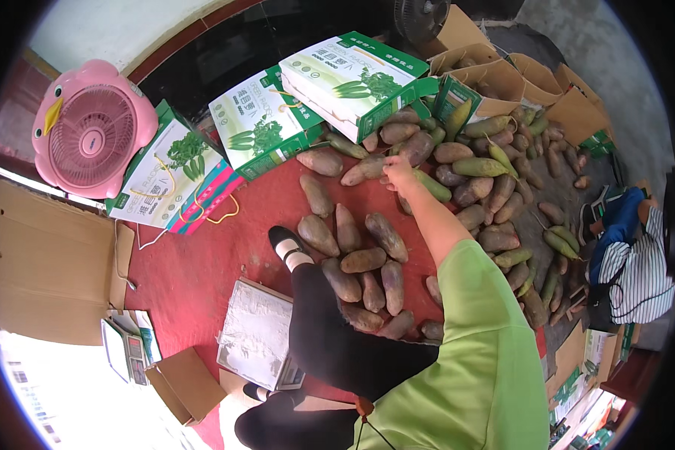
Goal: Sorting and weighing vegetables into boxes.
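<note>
My right hand (399,174) reaches out over the radish pile from a light green sleeve. Its fingers are curled at the right end of a soil-coated radish (363,171). They appear closed on that end, though the fingertips are partly hidden. Close by the wrist lies a greener radish (432,186). Several brownish-purple radishes, among them one short radish (364,260), lie loose on the red floor covering (180,277) in front of my legs. My left hand is out of sight.
Green-and-white cartons (352,79) stand behind the radishes, beside a pink fan (94,139). A white-topped scale (255,334) sits by my foot. Open cardboard boxes (495,79) stand far right. Another person in a striped top (641,274) is at the right edge.
</note>
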Tool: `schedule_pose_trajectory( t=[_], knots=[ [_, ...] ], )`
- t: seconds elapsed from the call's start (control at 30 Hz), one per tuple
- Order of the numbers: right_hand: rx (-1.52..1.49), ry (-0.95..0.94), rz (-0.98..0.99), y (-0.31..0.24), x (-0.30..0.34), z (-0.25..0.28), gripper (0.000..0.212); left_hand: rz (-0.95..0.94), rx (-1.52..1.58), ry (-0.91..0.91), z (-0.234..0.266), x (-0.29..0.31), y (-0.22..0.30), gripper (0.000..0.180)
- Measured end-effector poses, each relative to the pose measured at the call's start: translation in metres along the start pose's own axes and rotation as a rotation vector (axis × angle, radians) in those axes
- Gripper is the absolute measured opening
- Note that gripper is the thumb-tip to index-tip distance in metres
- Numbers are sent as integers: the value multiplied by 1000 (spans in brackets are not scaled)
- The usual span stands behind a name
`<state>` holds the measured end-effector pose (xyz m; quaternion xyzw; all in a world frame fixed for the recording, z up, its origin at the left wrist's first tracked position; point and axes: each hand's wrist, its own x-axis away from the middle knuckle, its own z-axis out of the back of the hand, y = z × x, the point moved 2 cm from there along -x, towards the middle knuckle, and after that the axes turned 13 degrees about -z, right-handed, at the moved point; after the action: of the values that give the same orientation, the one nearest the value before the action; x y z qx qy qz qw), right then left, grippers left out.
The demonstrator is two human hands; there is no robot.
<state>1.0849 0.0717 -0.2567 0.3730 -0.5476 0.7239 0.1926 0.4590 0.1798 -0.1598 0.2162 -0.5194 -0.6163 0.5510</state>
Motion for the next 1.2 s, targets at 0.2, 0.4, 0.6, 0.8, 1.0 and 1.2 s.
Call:
schedule_pose_trajectory(
  t=[0.2,0.4,0.6,0.8,1.0,1.2],
  knots=[
    [68,107,167,-46,-36,-42,38,-41,-39,99,-8,-34,11,21],
    [-114,482,459,-74,-130,-27,46,-68,-26,55,-44,-69,13,22],
    [214,-274,428,-76,-43,-121,46,-77,-89,144,-32,-78,17,23],
    [-188,65,251,-75,-101,-49,51,-93,-92,146,-53,-89,19,24],
    [-507,77,81,-96,-121,-3,59,-109,-107,203,-71,-98,21,25],
    [-630,-63,66,-114,-139,1,69,-117,-135,267,-79,-102,21,26]
  ],
)
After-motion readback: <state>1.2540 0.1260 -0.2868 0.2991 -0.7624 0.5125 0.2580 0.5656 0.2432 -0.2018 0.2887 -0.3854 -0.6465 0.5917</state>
